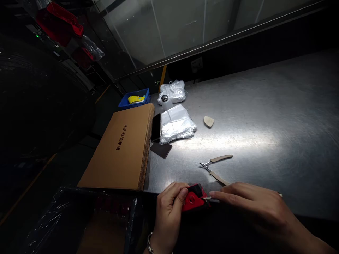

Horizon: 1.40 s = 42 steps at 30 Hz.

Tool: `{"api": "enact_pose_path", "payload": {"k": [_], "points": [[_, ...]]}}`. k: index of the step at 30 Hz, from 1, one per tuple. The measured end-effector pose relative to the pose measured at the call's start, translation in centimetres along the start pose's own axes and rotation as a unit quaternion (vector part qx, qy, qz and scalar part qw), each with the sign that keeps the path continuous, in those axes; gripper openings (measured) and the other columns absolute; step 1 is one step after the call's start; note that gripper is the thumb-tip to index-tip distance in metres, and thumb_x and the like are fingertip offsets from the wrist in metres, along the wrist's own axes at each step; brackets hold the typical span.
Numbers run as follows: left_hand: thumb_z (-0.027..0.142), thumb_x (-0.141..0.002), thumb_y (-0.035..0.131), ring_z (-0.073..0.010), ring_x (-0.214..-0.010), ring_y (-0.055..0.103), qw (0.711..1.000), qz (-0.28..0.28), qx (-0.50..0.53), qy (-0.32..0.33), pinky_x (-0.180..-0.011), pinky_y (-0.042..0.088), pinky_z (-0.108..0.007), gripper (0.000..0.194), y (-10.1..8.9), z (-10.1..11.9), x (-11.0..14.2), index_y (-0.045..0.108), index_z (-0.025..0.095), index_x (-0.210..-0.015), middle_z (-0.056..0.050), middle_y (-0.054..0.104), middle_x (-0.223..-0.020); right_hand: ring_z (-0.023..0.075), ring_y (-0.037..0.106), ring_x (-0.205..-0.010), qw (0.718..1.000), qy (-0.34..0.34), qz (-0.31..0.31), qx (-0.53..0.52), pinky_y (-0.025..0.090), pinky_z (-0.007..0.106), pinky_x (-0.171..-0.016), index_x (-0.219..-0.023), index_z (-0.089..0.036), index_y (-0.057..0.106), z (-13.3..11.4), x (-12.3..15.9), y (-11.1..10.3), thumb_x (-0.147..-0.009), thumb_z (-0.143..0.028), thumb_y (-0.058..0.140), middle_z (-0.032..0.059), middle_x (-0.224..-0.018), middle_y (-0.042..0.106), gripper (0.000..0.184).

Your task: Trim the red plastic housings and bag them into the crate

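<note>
My left hand (pixel 171 208) grips a red and black plastic part (pixel 192 200) at the table's front edge, thumb pressed on its near side. My right hand (pixel 254 204) is closed around a small thin-bladed knife (pixel 208 198), its index finger stretched along the blade. The blade tip touches the right end of the plastic part. Most of the knife's handle is hidden in my palm. Just beyond my right hand lie cutting nippers (pixel 215 167) with beige handles, their jaws spread and pointing left.
On the metal table (pixel 265 123) are an off-white wedge (pixel 209 121), clear plastic bags (pixel 176 123), a pump bottle (pixel 166 103), a dark square pad (pixel 161 150) and stacked cardboard (pixel 119 148). A blue bin (pixel 135 98) stands behind. A plastic-lined box (pixel 106 218) sits at lower left.
</note>
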<state>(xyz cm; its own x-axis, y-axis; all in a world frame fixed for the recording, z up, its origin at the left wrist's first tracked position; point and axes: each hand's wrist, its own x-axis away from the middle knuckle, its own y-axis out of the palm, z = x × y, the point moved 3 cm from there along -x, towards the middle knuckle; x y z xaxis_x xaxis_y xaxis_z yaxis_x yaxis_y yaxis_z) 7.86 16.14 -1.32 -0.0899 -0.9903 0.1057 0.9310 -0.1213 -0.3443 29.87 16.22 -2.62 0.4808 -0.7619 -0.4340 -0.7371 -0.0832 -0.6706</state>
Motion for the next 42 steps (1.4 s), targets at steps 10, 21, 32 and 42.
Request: {"api": "enact_pose_path", "payload": {"k": [10, 21, 32, 42], "points": [[0.029, -0.1, 0.051, -0.0157, -0.078, 0.062, 1.0, 0.001, 0.011, -0.001, -0.071, 0.045, -0.022, 0.027, 0.1, -0.2, -0.1, 0.072, 0.02, -0.087, -0.002, 0.067, -0.08, 0.0138, 0.069, -0.076, 0.997, -0.016, -0.005, 0.079, 0.051, 0.025, -0.062, -0.127, -0.028, 0.064, -0.6, -0.2, -0.5, -0.104, -0.024, 0.039, 0.0022, -0.09, 0.072, 0.034], [0.03, -0.1, 0.051, -0.0147, -0.078, 0.061, 1.0, -0.002, 0.018, -0.009, -0.072, 0.044, -0.021, 0.027, 0.0, -0.5, 0.1, 0.074, 0.021, -0.089, 0.0, 0.067, -0.082, 0.013, 0.069, -0.079, 0.998, -0.012, 0.011, 0.069, 0.052, 0.024, -0.065, -0.131, -0.029, 0.061, -1.0, -0.1, -0.5, -0.106, -0.023, 0.036, 0.0025, -0.092, 0.073, 0.036], [0.029, -0.099, 0.054, -0.0145, -0.08, 0.063, 0.999, 0.003, 0.044, -0.026, -0.074, 0.045, -0.02, 0.025, -0.1, -0.8, 0.0, 0.075, 0.022, -0.087, 0.0, 0.07, -0.084, 0.0162, 0.07, -0.083, 0.997, -0.035, -0.005, 0.074, 0.053, 0.028, -0.068, -0.136, -0.024, 0.058, -0.6, 0.3, -0.3, -0.105, -0.025, 0.037, 0.006, -0.096, 0.073, 0.037], [0.03, -0.097, 0.057, -0.0145, -0.079, 0.063, 0.998, 0.016, 0.055, -0.029, -0.073, 0.045, -0.019, 0.023, 0.0, -1.1, 0.0, 0.076, 0.022, -0.088, 0.0, 0.071, -0.084, 0.014, 0.069, -0.079, 0.997, -0.012, 0.026, 0.074, 0.05, 0.026, -0.067, -0.129, -0.024, 0.062, -1.2, 0.2, -0.5, -0.107, -0.024, 0.033, 0.0042, -0.091, 0.072, 0.036]]}}
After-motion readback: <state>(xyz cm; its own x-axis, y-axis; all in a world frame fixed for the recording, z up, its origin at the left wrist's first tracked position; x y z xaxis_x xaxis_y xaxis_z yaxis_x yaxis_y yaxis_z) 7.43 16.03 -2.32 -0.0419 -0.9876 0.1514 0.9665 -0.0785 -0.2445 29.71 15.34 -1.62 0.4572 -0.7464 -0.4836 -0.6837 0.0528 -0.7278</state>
